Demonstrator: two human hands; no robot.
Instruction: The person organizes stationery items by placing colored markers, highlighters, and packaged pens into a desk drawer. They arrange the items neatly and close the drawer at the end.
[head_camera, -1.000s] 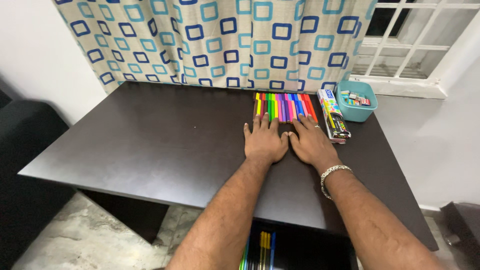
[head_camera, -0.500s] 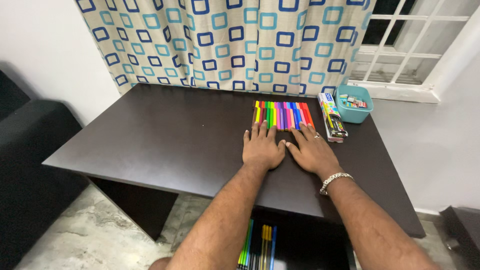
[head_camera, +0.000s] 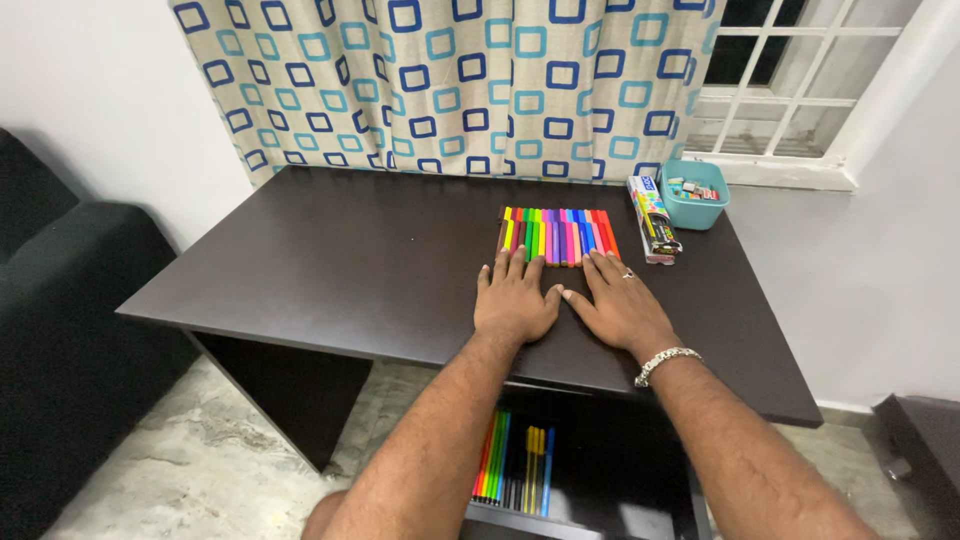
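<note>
My left hand (head_camera: 513, 295) lies flat on the dark wooden table (head_camera: 330, 270), palm down, fingers together. Beside it, my right hand (head_camera: 617, 302) also rests flat, with a ring on one finger and a silver bracelet on the wrist. The fingertips of both hands touch the near ends of a tidy row of coloured marker pens (head_camera: 555, 235) laid side by side. Neither hand holds anything.
A long printed pen box (head_camera: 652, 217) lies right of the markers, with a teal tub (head_camera: 696, 194) of small items behind it. A patterned curtain (head_camera: 450, 85) hangs behind the table. More pens (head_camera: 512, 468) lie on a shelf below. A dark sofa (head_camera: 60, 330) stands left.
The view has pulled back and shifted, showing more of the table's left side and the shelf below. Both hands stay flat at the near ends of the markers.
</note>
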